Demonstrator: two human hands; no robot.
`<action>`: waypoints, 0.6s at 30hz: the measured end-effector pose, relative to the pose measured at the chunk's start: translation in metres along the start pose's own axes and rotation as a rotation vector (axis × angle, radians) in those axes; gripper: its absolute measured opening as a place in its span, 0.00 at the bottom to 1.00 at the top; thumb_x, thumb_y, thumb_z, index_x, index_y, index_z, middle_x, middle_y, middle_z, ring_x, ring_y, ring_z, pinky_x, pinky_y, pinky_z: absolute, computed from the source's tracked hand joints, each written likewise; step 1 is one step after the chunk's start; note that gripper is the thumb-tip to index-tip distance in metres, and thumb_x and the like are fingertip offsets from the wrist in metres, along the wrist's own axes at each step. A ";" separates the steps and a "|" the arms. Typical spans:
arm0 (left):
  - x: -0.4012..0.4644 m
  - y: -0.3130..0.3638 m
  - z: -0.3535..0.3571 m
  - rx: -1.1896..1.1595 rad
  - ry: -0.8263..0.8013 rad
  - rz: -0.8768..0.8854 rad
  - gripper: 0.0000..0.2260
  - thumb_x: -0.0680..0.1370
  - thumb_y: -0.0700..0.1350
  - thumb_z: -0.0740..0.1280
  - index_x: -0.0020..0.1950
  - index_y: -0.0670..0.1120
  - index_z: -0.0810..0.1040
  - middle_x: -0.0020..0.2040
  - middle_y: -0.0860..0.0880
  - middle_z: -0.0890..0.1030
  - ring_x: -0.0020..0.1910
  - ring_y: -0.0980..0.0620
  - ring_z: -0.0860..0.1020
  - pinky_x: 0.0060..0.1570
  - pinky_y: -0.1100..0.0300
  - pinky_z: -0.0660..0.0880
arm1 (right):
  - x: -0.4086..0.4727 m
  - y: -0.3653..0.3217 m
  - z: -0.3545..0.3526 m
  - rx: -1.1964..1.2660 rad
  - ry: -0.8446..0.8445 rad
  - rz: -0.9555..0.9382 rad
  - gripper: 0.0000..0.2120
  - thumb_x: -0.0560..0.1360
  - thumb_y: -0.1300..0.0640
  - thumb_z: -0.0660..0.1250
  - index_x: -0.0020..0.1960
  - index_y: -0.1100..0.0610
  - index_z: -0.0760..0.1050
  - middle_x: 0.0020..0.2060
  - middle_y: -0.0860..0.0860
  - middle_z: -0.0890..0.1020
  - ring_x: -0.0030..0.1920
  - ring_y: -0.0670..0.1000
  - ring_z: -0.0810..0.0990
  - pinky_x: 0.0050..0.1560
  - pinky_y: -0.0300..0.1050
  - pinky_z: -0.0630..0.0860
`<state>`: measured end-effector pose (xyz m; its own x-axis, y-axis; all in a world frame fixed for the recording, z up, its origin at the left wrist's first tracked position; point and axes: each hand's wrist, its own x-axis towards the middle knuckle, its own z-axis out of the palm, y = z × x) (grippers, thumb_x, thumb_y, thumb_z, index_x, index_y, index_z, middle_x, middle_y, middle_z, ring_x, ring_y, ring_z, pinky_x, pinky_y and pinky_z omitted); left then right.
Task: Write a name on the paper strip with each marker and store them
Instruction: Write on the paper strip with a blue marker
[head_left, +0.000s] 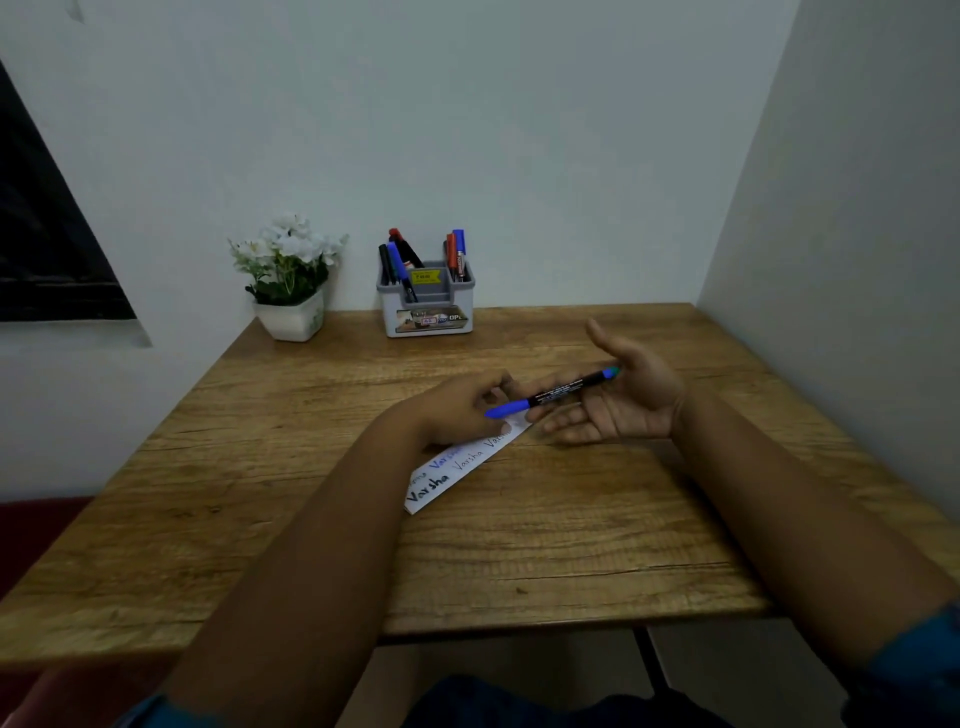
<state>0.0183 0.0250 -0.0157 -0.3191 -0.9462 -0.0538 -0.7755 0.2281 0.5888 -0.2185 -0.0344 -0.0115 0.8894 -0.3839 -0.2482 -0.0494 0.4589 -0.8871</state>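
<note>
1. Flower pot (292, 317) & marker holder (427, 299) sit at back wall, off writing area.
2. Left hand (462, 410) pins paper strip (462, 470) flat, fingers pinching blue marker (553, 393) cap end.
3. Right hand (621, 395) lies palm-up, fingers loose, cradling marker barrel – prob. capping.

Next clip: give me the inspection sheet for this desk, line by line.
Surface: wooden table, grain visible.
Job's things: blue marker capped, held over the paper strip, which bears several written names; organizer at the back holds more markers.
Clutter: white flower pot at back left.
Hands: left hand pinches the marker's cap end; right hand open under the barrel.
Cables: nothing seen.
Surroundings: plain walls, dark window at left.
</note>
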 end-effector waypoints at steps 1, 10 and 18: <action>-0.001 -0.003 0.000 -0.024 0.025 0.001 0.18 0.76 0.45 0.71 0.64 0.50 0.72 0.52 0.57 0.74 0.48 0.59 0.73 0.44 0.63 0.69 | -0.001 0.000 -0.001 0.010 -0.016 0.007 0.40 0.76 0.34 0.57 0.72 0.65 0.67 0.64 0.66 0.75 0.61 0.60 0.77 0.64 0.53 0.72; -0.009 -0.019 -0.010 0.006 0.150 -0.094 0.14 0.75 0.48 0.73 0.60 0.49 0.79 0.52 0.54 0.78 0.47 0.59 0.76 0.42 0.65 0.67 | -0.001 -0.012 0.019 0.060 0.298 -0.265 0.19 0.78 0.62 0.59 0.68 0.62 0.72 0.56 0.59 0.82 0.37 0.45 0.83 0.37 0.34 0.80; -0.004 -0.036 -0.010 -0.069 0.216 -0.082 0.12 0.75 0.47 0.72 0.59 0.50 0.81 0.50 0.55 0.80 0.50 0.58 0.76 0.46 0.65 0.68 | 0.078 -0.026 0.048 0.151 0.856 -0.533 0.11 0.79 0.49 0.65 0.52 0.56 0.77 0.31 0.48 0.77 0.26 0.42 0.67 0.26 0.33 0.65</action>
<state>0.0525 0.0184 -0.0285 -0.1271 -0.9897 0.0657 -0.7526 0.1394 0.6435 -0.1260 -0.0381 0.0105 0.1522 -0.9849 -0.0829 0.3686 0.1344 -0.9198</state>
